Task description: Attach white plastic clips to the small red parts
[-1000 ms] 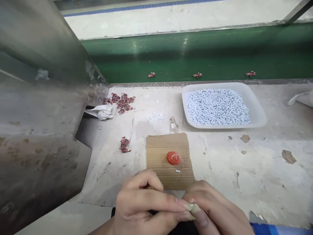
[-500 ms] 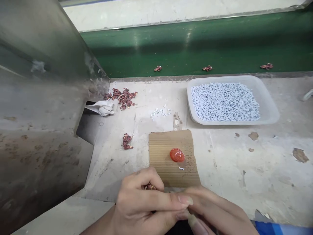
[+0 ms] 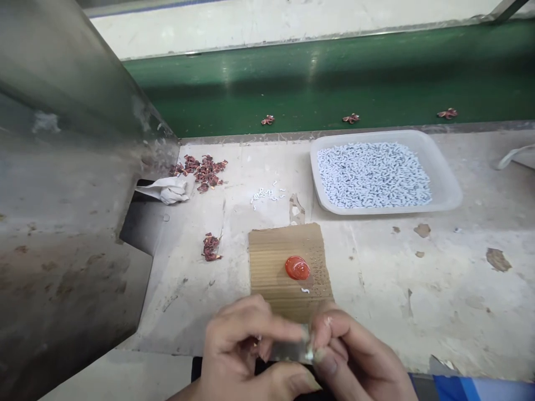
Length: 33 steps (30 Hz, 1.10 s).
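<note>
My left hand (image 3: 244,348) and my right hand (image 3: 355,359) meet at the bottom of the view, fingertips pinched together on a small pale strip (image 3: 290,351) held between them. The strip is blurred and I cannot tell what it is. Something reddish shows inside the curl of my left fingers. Just beyond the hands lies a cardboard piece (image 3: 271,262) with a red blob (image 3: 297,268) and one tiny white piece (image 3: 305,290) on it.
A plastic tray (image 3: 449,192) filled with small white pieces stands at the back right. Red-brown bits lie in heaps (image 3: 203,168) (image 3: 211,247); loose white bits (image 3: 267,195) lie between. A metal housing (image 3: 62,195) fills the left. A green conveyor belt (image 3: 334,83) carries three red-brown pieces.
My fingertips have shifted on the small piece and a pale strip now shows between the two hands. The view has drifted slightly; nothing on the bench has moved.
</note>
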Available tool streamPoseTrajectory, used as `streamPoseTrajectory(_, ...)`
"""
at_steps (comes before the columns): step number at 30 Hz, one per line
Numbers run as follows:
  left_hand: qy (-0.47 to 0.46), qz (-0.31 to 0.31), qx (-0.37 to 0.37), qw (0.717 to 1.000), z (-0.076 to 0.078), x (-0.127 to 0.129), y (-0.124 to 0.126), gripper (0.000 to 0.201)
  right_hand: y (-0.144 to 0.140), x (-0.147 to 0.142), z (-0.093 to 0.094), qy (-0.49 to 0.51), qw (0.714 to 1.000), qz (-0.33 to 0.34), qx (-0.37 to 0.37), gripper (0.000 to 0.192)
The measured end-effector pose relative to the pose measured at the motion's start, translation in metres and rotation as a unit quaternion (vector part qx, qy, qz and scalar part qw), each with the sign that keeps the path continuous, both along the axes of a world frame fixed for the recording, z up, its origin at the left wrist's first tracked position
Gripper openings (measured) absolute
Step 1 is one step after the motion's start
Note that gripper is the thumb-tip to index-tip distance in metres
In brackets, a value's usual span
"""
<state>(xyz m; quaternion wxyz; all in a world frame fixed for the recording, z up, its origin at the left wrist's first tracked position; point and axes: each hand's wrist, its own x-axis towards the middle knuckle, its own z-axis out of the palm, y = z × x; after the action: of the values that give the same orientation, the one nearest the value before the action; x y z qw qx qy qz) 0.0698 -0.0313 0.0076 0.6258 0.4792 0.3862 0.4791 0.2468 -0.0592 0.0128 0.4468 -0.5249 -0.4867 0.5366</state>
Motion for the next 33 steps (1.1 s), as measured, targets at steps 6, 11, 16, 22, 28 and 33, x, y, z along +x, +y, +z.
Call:
streamPoseTrajectory(6, 0.185, 0.039, -0.093, 0.977, -0.004, -0.037, 0.014, 0.019, 0.045, 0.051, -0.011, -0.397, 0.911, 0.075, 0.087, 0.017)
streamPoseTrajectory(11, 0.221, 0.039, -0.015, 0.974, -0.011, -0.054, 0.022, 0.027, 0.061, 0.051, -0.001, -0.468, 0.854, 0.161, 0.159, 0.028)
streamPoseTrajectory(16, 0.183, 0.074, -0.041, 0.979, -0.013, -0.053, 0.023, 0.039, 0.064, 0.042, 0.006, -0.490, 0.831, 0.177, 0.197, 0.028)
streamPoseTrajectory(22, 0.107, 0.077, -0.018, 0.991, -0.003, -0.049, 0.033, 0.038, 0.048, 0.050, 0.006, -0.455, 0.860, 0.169, 0.159, 0.018)
streamPoseTrajectory(28, 0.034, 0.085, -0.086, 0.992, 0.001, -0.040, 0.029, 0.038, 0.028, 0.034, -0.004, -0.338, 0.933, 0.115, 0.052, 0.034)
streamPoseTrajectory(33, -0.013, 0.070, -0.055, 0.996, 0.007, -0.032, 0.023, 0.046, 0.026, 0.009, 0.005, -0.202, 0.978, 0.052, -0.008, 0.045)
